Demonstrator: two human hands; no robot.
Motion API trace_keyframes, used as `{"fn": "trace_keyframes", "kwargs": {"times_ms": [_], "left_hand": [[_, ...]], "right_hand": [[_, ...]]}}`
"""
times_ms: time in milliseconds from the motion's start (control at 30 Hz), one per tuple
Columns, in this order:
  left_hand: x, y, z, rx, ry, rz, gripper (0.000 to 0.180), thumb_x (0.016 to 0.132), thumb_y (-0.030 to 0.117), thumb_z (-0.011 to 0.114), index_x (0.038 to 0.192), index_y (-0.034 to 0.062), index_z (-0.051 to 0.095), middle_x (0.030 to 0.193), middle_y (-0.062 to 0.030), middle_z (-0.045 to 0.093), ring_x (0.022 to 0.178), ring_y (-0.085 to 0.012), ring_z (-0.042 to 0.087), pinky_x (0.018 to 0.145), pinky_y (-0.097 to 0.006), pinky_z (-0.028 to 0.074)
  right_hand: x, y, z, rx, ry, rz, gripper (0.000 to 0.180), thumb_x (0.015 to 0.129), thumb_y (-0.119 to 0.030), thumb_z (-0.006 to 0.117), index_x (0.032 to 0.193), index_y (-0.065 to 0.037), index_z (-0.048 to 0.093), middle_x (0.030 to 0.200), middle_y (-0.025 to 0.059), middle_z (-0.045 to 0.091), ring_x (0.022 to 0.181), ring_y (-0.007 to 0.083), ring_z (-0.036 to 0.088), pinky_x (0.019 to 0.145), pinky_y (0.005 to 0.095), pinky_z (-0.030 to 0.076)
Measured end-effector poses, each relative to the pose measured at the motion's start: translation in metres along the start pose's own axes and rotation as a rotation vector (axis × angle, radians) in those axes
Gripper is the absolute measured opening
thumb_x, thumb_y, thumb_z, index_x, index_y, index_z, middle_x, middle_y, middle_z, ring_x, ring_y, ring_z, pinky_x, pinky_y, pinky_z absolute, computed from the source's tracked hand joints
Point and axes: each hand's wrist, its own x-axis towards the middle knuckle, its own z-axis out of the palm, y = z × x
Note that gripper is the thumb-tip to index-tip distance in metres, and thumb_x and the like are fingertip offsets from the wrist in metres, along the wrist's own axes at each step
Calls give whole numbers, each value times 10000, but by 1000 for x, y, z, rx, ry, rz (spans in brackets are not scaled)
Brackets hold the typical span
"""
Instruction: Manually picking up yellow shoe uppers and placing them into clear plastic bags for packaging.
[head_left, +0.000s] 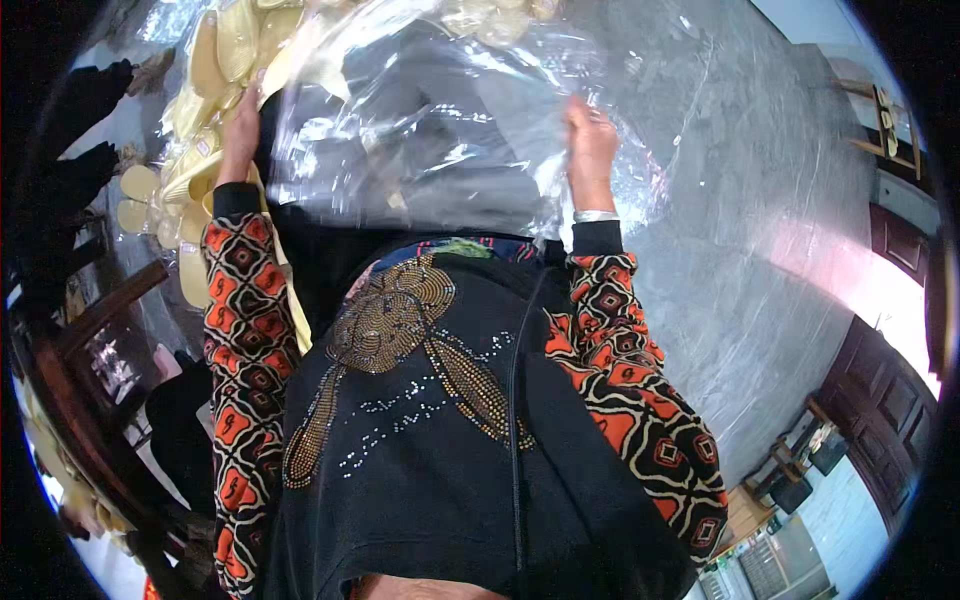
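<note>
A large sheet of clear plastic (430, 130), apparently a bag, stretches across my lap between my two hands. My left hand (240, 135) is closed at its left edge, close beside the pale yellow slippers; its fingertips are partly hidden. On the other side my right hand (592, 150) is raised with curled fingers gripping the plastic, which is blurred and shiny there. Pale yellow slippers (207, 60) lie heaped beyond and to the left of my left hand. Whether anything is inside the plastic I cannot tell.
Grey concrete floor (740, 200) spreads to the right. A dark wooden frame (110, 310) stands at the left, with dark clothing or legs (85, 175) above it. Brown panelled doors (870, 400) and a small wooden rack (790, 465) are at the far right.
</note>
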Motion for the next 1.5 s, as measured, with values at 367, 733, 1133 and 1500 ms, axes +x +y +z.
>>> {"fn": "trace_keyframes", "kwargs": {"times_ms": [367,733,1133,1500], "left_hand": [[-2,-192,93,-393,121,56,390,875,278,356,1076,-10,526,1033,-94,567,896,-176,526,797,-296,415],[-41,-110,94,-757,143,-169,389,844,318,438,1037,-6,535,962,-111,573,846,-178,540,762,-290,437],[-176,-84,142,-385,183,-257,443,759,333,547,1049,-1,531,988,-158,572,902,-248,541,781,-317,430],[-238,-136,222,-458,263,-947,404,666,369,612,946,80,601,858,-178,602,836,-346,560,752,-383,446]], "right_hand": [[-9,139,-195,305,917,125,221,785,-229,496,706,-24,517,662,39,531,581,133,507,497,280,388],[-38,219,-191,-1391,332,797,490,799,-336,490,1119,26,408,1002,166,570,967,293,542,821,374,427],[0,194,-227,-1736,-165,465,423,766,-369,485,923,13,579,915,158,592,851,250,560,718,337,439],[85,60,-89,-1168,35,284,352,752,-336,518,800,5,590,812,123,589,725,199,554,623,294,438]]}}
